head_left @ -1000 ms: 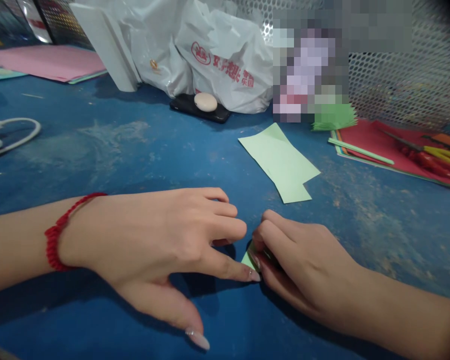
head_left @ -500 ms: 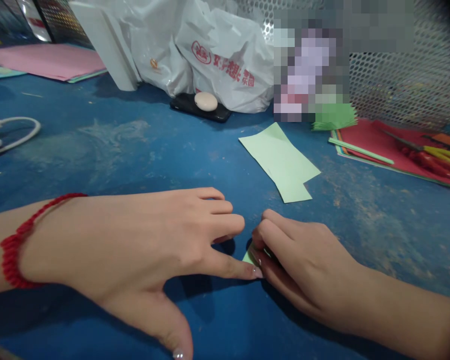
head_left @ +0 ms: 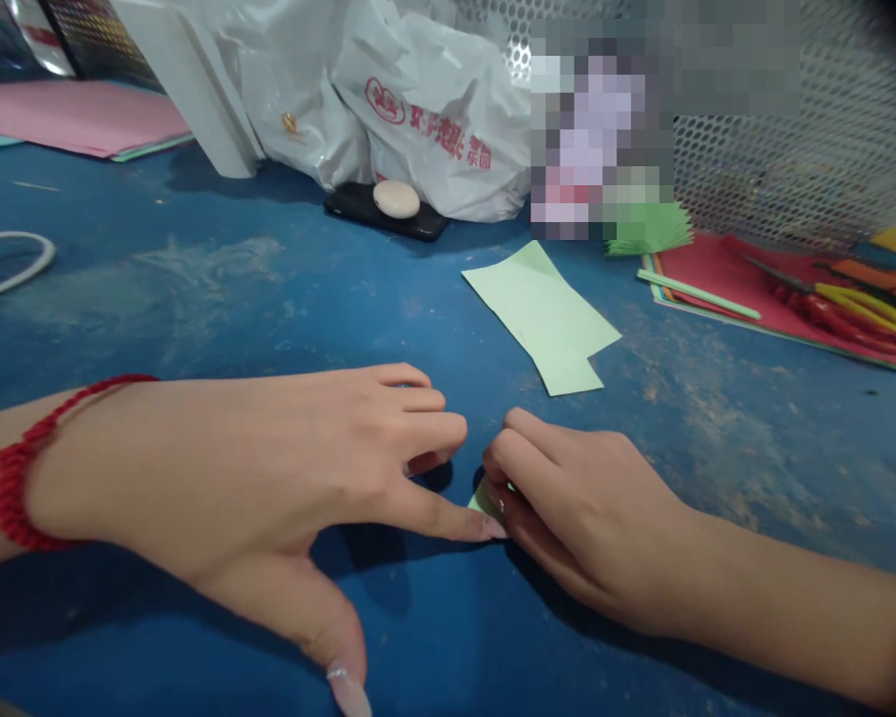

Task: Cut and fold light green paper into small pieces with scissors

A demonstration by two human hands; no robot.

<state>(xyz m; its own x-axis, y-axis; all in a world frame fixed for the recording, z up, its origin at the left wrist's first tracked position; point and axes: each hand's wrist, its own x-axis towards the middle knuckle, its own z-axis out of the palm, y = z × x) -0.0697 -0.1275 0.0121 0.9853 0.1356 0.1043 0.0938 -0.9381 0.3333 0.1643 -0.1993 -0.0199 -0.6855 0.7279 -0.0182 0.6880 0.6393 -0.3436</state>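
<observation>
My view swung slightly right. My right hand (head_left: 589, 518) pinches green paper (head_left: 479, 499), corner leftward, long axis hidden; left hand (head_left: 269, 458), index extended, touches it.

The small green paper (head_left: 479, 498) is mostly covered by the right hand (head_left: 597, 528), and the white cable (head_left: 26, 239) is cut off at the left edge.

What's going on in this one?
A person works at a blue table with both bare hands. The right hand pinches a small piece of green paper, mostly hidden by fingers, while the left hand's index fingertip presses beside it. A larger pale green sheet lies just beyond, and scissors rest on red paper to the right.
</observation>
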